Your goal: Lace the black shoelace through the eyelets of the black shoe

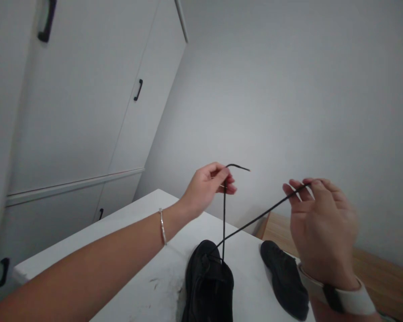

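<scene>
A black shoe stands on the white table, toe pointing away from me. Two black lace ends rise from it and are pulled taut. My left hand pinches one lace end above the shoe, the tip curling out to the right of the fingers. My right hand is raised to the right, palm toward the shoe, holding the other lace end between thumb and fingers. A second black shoe lies on the table just below my right wrist.
White cupboard doors with black handles fill the left side. A plain grey wall is behind the table. A wooden floor shows to the right, past the table's edge. I wear a bracelet on the left wrist and a white band on the right.
</scene>
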`<state>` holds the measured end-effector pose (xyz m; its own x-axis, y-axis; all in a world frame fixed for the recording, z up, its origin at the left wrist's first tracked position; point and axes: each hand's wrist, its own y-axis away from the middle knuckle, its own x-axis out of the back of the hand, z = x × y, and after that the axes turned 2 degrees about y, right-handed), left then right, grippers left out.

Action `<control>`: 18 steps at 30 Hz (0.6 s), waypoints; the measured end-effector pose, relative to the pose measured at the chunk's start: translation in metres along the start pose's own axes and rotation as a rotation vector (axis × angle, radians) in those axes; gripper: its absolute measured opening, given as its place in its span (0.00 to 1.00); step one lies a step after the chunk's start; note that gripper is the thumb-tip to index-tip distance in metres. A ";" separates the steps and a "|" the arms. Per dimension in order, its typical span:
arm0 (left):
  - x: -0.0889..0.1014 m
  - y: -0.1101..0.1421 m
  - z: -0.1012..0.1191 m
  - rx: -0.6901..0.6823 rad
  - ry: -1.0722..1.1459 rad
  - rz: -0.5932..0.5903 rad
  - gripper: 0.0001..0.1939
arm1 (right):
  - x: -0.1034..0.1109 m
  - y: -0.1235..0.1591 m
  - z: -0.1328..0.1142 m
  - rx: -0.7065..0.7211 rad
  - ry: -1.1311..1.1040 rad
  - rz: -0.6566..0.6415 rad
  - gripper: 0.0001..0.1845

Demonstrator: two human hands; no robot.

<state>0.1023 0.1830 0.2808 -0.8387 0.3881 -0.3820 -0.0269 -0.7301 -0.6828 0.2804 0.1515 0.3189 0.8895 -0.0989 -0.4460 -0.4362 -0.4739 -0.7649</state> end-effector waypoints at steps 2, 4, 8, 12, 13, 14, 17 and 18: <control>0.023 -0.008 -0.006 0.046 0.035 0.144 0.09 | 0.029 -0.012 0.013 -0.066 -0.018 0.087 0.13; 0.049 -0.013 -0.014 0.059 0.028 0.224 0.06 | 0.063 -0.018 0.028 -0.089 0.032 0.122 0.16; 0.102 -0.010 -0.036 0.104 -0.050 0.376 0.06 | 0.132 -0.011 0.059 -0.117 0.149 0.231 0.15; 0.146 0.007 -0.062 0.146 -0.167 0.498 0.11 | 0.186 0.008 0.086 -0.158 0.264 0.376 0.17; 0.156 0.013 -0.068 0.150 -0.192 0.532 0.12 | 0.196 0.013 0.092 -0.171 0.286 0.394 0.17; 0.165 0.018 -0.074 0.151 -0.216 0.568 0.13 | 0.206 0.017 0.097 -0.178 0.310 0.415 0.17; 0.190 0.031 -0.089 0.149 -0.293 0.686 0.16 | 0.231 0.030 0.108 -0.175 0.392 0.472 0.15; 0.196 0.034 -0.094 0.145 -0.323 0.717 0.17 | 0.238 0.034 0.110 -0.185 0.432 0.460 0.14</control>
<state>-0.0120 0.2866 0.1244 -0.7936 -0.3695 -0.4833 0.5271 -0.8144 -0.2429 0.4625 0.2083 0.1357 0.6089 -0.6515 -0.4526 -0.7890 -0.4382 -0.4306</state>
